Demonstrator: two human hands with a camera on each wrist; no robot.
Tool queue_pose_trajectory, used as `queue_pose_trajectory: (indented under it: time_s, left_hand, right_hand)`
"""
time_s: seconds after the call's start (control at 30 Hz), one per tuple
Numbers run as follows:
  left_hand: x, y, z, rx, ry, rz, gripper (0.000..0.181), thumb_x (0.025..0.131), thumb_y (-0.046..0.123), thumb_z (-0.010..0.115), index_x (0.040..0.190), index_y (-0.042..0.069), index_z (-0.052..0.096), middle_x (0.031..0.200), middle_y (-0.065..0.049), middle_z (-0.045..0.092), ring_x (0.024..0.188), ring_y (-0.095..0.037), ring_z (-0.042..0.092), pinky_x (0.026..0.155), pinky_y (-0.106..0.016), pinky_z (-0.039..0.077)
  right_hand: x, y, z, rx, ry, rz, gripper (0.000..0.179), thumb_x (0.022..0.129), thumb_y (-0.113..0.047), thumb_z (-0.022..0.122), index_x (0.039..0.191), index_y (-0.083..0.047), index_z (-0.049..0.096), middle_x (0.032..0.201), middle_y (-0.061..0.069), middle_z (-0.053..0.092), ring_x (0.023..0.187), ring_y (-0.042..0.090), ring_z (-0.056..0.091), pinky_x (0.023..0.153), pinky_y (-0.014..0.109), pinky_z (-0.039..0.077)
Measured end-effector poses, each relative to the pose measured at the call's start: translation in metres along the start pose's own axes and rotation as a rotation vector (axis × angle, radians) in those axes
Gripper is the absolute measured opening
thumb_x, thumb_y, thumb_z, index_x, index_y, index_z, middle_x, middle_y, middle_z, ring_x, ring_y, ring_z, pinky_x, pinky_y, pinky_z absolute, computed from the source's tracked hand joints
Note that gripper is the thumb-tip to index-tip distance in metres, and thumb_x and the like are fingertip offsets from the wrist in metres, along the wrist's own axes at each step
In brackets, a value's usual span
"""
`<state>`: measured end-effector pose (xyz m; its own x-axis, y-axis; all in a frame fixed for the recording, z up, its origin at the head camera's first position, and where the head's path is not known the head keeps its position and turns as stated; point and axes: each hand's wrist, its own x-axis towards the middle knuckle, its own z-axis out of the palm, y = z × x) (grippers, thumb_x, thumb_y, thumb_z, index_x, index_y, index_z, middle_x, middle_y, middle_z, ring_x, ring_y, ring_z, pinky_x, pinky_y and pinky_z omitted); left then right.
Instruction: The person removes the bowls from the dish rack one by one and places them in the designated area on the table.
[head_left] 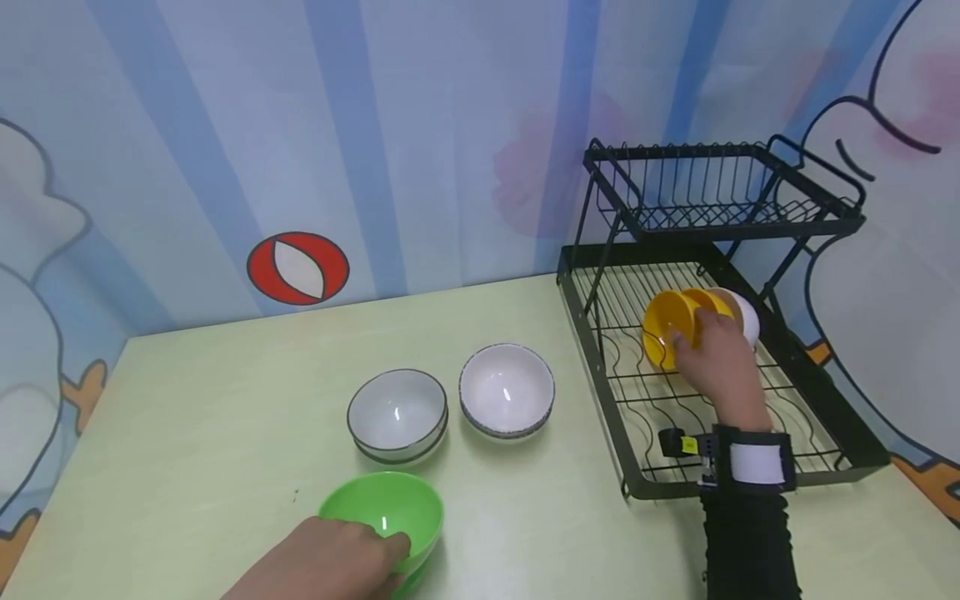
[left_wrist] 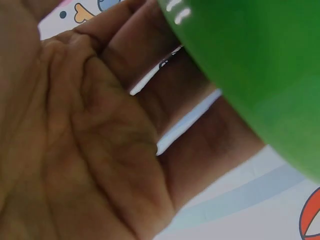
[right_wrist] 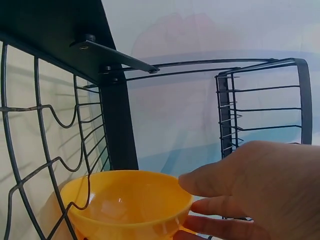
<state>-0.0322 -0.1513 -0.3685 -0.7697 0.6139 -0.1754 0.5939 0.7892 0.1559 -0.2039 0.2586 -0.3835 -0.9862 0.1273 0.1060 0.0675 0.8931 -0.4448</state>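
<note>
My left hand (head_left: 322,558) holds a green bowl (head_left: 401,504) at its near rim, close to the table's front. In the left wrist view its fingers (left_wrist: 200,130) lie along the bowl's glossy outside. More green shows just beneath this bowl. At the right, my right hand (head_left: 720,362) grips a yellow bowl (head_left: 663,325) standing on its side in the rack's lower tier. The right wrist view has the thumb at that bowl's rim and the other fingers on its outside. Behind it are another yellow bowl (head_left: 708,300) and a white bowl (head_left: 742,317).
A black two-tier dish rack (head_left: 600,392) stands at the right, its upper basket (head_left: 720,225) over the back part. Left of it on the table (head_left: 225,400) are a stacked grey-white bowl (head_left: 397,412) and a speckle-rimmed white bowl (head_left: 506,392). A printed curtain (head_left: 420,142) hangs behind.
</note>
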Motion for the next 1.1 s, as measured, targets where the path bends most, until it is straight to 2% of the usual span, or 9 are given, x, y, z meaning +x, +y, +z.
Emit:
queue_pose_trajectory:
  time_s: [0.27, 0.47, 0.63, 0.83, 1.1]
  left_hand:
    - [0.002, -0.001, 0.001, -0.041, -0.06, -0.036, 0.017, 0.081, 0.014, 0.072, 0.075, 0.02, 0.057, 0.052, 0.012, 0.039, 0.047, -0.006, 0.028, 0.047, -0.023, 0.029]
    - [0.004, 0.001, 0.0, -0.038, -0.065, -0.045, 0.018, 0.076, 0.007, 0.071, 0.076, 0.02, 0.059, 0.052, 0.012, 0.041, 0.047, -0.007, 0.029, 0.047, -0.022, 0.029]
    - [0.005, 0.003, 0.0, -0.035, -0.056, -0.031, 0.02, 0.071, 0.006, 0.073, 0.068, 0.022, 0.06, 0.052, 0.013, 0.043, 0.048, -0.007, 0.029, 0.047, -0.022, 0.029]
    - [0.008, 0.006, 0.0, -0.064, -0.034, -0.043, 0.029, 0.067, 0.002, 0.07, 0.057, 0.023, 0.053, 0.048, 0.012, 0.039, 0.048, -0.007, 0.023, 0.044, -0.022, 0.028]
    - [0.011, 0.002, 0.007, -0.097, -0.046, -0.073, 0.036, 0.066, -0.001, 0.069, 0.054, 0.022, 0.044, 0.05, 0.012, 0.031, 0.05, -0.007, 0.02, 0.046, -0.022, 0.024]
  right_hand:
    - [0.0, 0.0, 0.005, -0.009, -0.013, 0.042, 0.057, 0.101, -0.015, 0.048, 0.147, 0.013, 0.029, 0.142, 0.043, 0.034, 0.112, 0.056, 0.05, 0.097, 0.069, 0.046]
    - [0.001, 0.001, 0.009, 0.003, -0.03, 0.063, 0.058, 0.103, -0.013, 0.046, 0.151, 0.009, 0.023, 0.147, 0.043, 0.028, 0.117, 0.057, 0.046, 0.101, 0.071, 0.042]
    - [0.003, 0.002, 0.009, 0.009, -0.05, 0.064, 0.06, 0.103, -0.012, 0.047, 0.154, 0.006, 0.02, 0.147, 0.044, 0.027, 0.12, 0.059, 0.044, 0.101, 0.072, 0.041]
    - [0.006, 0.006, 0.006, 0.013, -0.13, 0.014, 0.065, 0.105, -0.021, 0.043, 0.158, -0.001, 0.011, 0.15, 0.044, 0.022, 0.125, 0.062, 0.04, 0.1, 0.074, 0.039]
    - [0.006, 0.008, 0.003, 0.02, -0.238, 0.0, 0.067, 0.107, -0.03, 0.034, 0.16, -0.008, -0.001, 0.156, 0.042, 0.011, 0.129, 0.064, 0.036, 0.103, 0.075, 0.036]
